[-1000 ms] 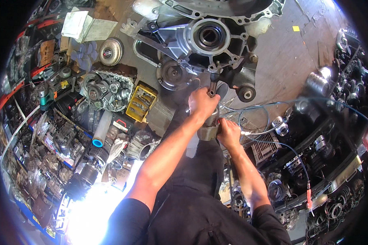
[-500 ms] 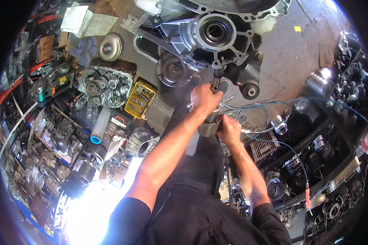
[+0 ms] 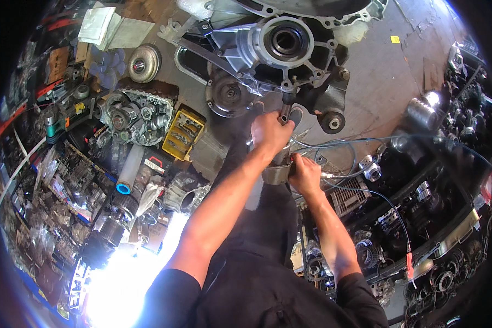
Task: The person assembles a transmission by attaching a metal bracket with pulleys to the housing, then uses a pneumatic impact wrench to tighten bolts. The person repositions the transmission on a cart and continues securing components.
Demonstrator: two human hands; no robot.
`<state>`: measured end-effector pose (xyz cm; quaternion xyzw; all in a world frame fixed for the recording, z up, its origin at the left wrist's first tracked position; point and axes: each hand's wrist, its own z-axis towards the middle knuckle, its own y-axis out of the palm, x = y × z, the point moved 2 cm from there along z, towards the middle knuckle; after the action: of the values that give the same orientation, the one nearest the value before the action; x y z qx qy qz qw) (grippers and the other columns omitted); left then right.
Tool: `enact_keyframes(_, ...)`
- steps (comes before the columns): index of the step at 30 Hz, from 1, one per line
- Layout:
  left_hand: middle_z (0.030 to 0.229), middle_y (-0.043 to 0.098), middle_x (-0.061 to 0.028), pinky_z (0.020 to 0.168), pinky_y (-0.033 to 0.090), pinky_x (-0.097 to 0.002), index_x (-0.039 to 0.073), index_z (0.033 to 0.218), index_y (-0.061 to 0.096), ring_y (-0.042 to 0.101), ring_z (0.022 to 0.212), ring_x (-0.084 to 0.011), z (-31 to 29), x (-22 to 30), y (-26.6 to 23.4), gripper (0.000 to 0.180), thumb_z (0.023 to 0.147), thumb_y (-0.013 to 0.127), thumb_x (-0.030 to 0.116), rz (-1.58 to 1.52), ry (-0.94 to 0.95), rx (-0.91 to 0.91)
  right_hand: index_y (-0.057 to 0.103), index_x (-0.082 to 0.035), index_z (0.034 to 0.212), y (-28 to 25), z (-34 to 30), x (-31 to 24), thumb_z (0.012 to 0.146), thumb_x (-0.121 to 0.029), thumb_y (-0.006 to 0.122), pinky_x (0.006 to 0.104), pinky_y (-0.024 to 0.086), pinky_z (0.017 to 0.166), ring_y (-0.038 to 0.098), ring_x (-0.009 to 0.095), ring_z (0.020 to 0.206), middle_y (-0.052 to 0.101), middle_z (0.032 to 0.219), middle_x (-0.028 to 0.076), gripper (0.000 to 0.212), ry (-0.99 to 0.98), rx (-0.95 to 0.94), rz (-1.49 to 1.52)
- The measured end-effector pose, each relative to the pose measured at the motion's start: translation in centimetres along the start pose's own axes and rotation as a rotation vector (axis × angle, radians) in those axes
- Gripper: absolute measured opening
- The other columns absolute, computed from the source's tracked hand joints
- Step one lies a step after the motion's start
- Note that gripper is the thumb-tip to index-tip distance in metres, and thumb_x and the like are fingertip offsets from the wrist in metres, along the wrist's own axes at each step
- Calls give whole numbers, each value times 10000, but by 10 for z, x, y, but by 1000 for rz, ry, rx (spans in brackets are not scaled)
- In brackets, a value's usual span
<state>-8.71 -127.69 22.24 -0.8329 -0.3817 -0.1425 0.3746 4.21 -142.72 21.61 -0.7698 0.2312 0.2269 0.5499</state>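
I hold a grey metal tool (image 3: 275, 175) in front of me, over my legs. It is fat and round at the near end, dull and a bit worn. My left hand (image 3: 271, 134) is near its front, fingers curled tight around it. My right hand (image 3: 306, 175) squeezes it at the back, fingers folded in, but I cannot see all the tips. A dark round socket (image 3: 288, 98) sticks out past my left hand, up to the low edge of a big silver case (image 3: 240, 44).

On my left, a dark box has a pale label (image 3: 154, 165), too small to read.

The silver case is hard metal with ribs and a deep round hole. A smooth black bracket (image 3: 333, 101) hangs beside it. To the left, a yellow plastic tray (image 3: 174, 153) has small bits inside, and a long pale tube (image 3: 131, 167) has a bright blue ring. On my right, a thin blue hose (image 3: 403, 224) bends down to an orange-red end.
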Motion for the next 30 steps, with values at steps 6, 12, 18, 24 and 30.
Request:
enact_keyframes(6, 767, 718, -162, 710, 552, -475, 62, 819, 741, 707, 764, -373, -1, 0, 4, 259, 755, 758, 312, 93, 44, 22, 605, -87, 1028, 2, -2, -3, 642, -17, 664, 418, 526, 628, 668, 303, 697, 652, 738, 90, 397, 13, 0, 5)
enact_keyframes(12, 770, 717, -169, 700, 553, -466, 60, 800, 737, 705, 752, -376, 0, -4, 1, 281, 753, 750, 337, 32, 28, 23, 598, -80, 1021, 0, 4, -4, 618, -6, 662, 418, 528, 622, 673, 305, 708, 648, 731, 94, 414, -28, 3, 51)
enact_keyframes(18, 780, 712, -190, 687, 549, -463, 51, 797, 734, 704, 750, -385, 2, -6, 8, 286, 757, 745, 334, 27, 44, 17, 578, -85, 945, 1, 0, -2, 610, -15, 662, 432, 524, 613, 658, 330, 672, 636, 714, 102, 353, -5, 0, 12)
enact_keyframes(24, 771, 704, -186, 722, 553, -463, 44, 801, 730, 699, 771, -386, 2, -11, 9, 301, 742, 735, 338, 28, 120, 60, 615, -80, 1168, 12, -2, -3, 666, 0, 648, 443, 529, 620, 663, 344, 680, 671, 771, 116, 509, 9, 46, 33)
enact_keyframes(30, 799, 716, -167, 750, 563, -460, 85, 818, 744, 705, 791, -377, 3, -29, 24, 278, 769, 691, 354, 49, 65, 89, 602, -23, 1234, 22, -8, 10, 691, -14, 647, 406, 559, 665, 698, 315, 735, 709, 838, 117, 546, -57, 34, -62)
